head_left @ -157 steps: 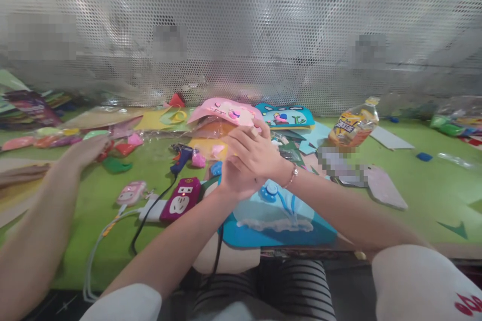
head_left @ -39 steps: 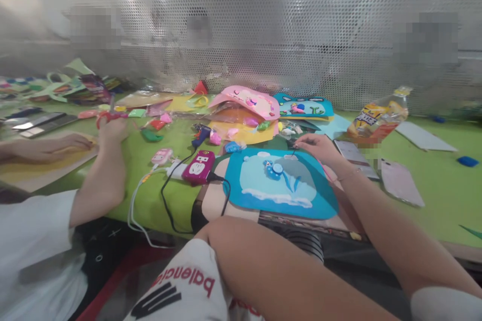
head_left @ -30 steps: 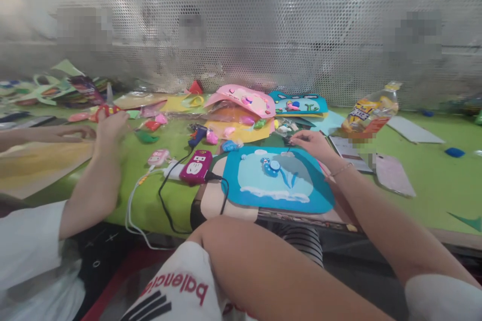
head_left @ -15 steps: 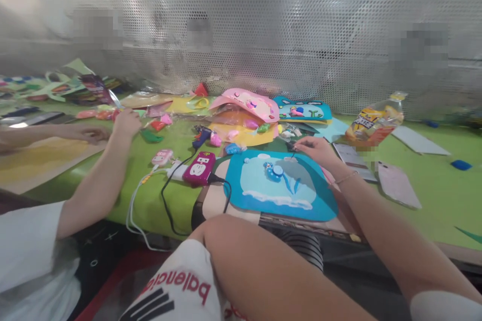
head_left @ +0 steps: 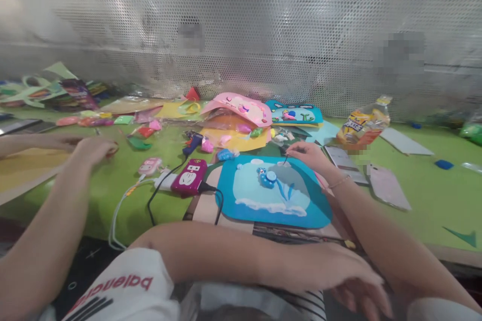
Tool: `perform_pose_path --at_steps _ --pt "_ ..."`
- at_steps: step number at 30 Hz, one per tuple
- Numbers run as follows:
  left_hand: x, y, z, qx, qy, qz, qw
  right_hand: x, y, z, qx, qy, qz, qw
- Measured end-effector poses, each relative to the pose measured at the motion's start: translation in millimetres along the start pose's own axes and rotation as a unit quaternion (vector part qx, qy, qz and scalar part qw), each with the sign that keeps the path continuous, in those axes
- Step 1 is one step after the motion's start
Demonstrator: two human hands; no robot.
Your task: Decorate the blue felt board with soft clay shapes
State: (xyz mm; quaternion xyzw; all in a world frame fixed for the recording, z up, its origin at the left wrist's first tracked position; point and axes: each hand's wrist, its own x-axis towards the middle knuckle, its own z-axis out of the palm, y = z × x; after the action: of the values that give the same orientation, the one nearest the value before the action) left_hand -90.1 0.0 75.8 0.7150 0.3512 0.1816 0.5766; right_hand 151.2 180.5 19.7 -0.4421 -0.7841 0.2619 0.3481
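Observation:
My right hand (head_left: 307,154) is above the far edge of a blue rounded card (head_left: 229,195), pinching a thin dark stick (head_left: 285,158) that points down at the card. On the card's light-blue middle lies a blue clay figure (head_left: 270,177) with a trailing tail, above a white wavy strip. My left forearm crosses low in front of the card. My left hand (head_left: 356,278) hangs below the table edge at the right, blurred, its fingers loosely bent and apart with nothing seen in them. A blue clay packet (head_left: 226,154) sits just beyond the card's left corner.
A purple power bank (head_left: 190,178) with cables, a glue gun (head_left: 192,144) and a white adapter are left of the card. Pink card (head_left: 241,105) lies behind; a snack bag (head_left: 357,128), bottle and phone (head_left: 387,185) at right. A co-worker's hands (head_left: 92,148) work at left.
My left hand has come into view at the lower right, its forearm now across the lap. My right hand keeps its pinch near the card. The co-worker's hand moved lower and left.

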Motion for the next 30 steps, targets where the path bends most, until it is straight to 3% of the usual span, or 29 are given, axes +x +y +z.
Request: perform_pose_path --at_steps 3,5,9,12,15,18,20,24,30 --pt "34 -20 55.2 0.013 -0.059 0.029 0.998 0 -2 1 0.021 0.002 0.003 1.000" --pt "35 -37 69.6 0.029 -0.054 0.043 0.997 0 -6 1 0.038 0.011 0.007 0.999" --pt "-4 -72 58.7 0.124 0.139 0.079 0.979 -4 -26 3 0.078 0.027 0.010 0.997" --pt "-34 -95 44.5 0.209 0.276 0.118 0.931 -15 -53 10 0.105 0.013 0.003 0.994" --pt "-47 -111 39.7 0.298 0.358 0.138 0.874 -29 -81 27 0.152 -0.019 0.007 0.988" --pt "-47 -118 42.2 0.429 0.396 0.161 0.795 -39 -103 51 0.165 -0.067 0.023 0.984" --pt "-45 -121 45.6 0.469 0.414 0.158 0.764 -43 -114 67 0.155 -0.096 0.017 0.983" --pt "-43 -129 51.9 0.480 0.438 0.149 0.745 -49 -127 94 0.192 -0.134 0.007 0.972" --pt "-50 -147 57.6 0.492 0.424 0.147 0.746 -60 -127 116 0.271 -0.180 0.058 0.944"
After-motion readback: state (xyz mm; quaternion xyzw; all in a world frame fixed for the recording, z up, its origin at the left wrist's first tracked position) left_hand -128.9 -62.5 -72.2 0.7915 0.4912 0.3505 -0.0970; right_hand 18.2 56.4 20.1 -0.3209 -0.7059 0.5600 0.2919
